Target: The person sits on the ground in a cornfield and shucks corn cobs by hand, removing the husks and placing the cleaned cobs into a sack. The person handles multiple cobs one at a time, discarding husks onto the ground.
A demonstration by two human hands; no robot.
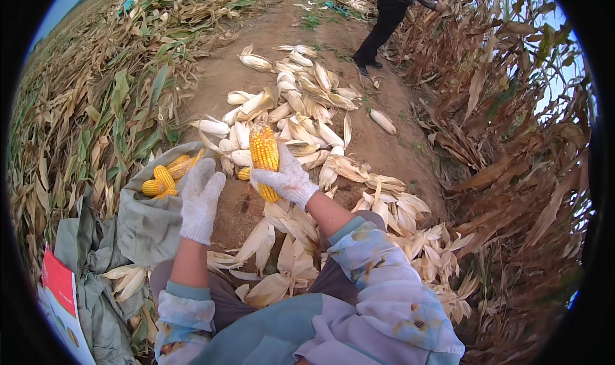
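Note:
My right hand (287, 177), in a white knit glove, grips a husked yellow ear of corn (264, 148) that stands nearly upright with its ragged tip up. Part of another yellow ear (244, 173) shows just left of it. My left hand (202, 197), gloved the same way, is raised beside the grey-green fabric sack (149, 225), thumb apart from the fingers and nothing visible in it. Several bare yellow ears (164, 176) lie in the sack's mouth, partly hidden behind that hand. A pile of ears in pale husks (298, 100) spreads on the soil ahead.
Stripped husks (290, 264) lie between my legs and to my right (403, 206). A red and white printed bag (60, 288) is at lower left. Dry stalks (96, 110) flank the left; standing corn (499, 124) lines the right. A person (391, 19) stands on the dirt path.

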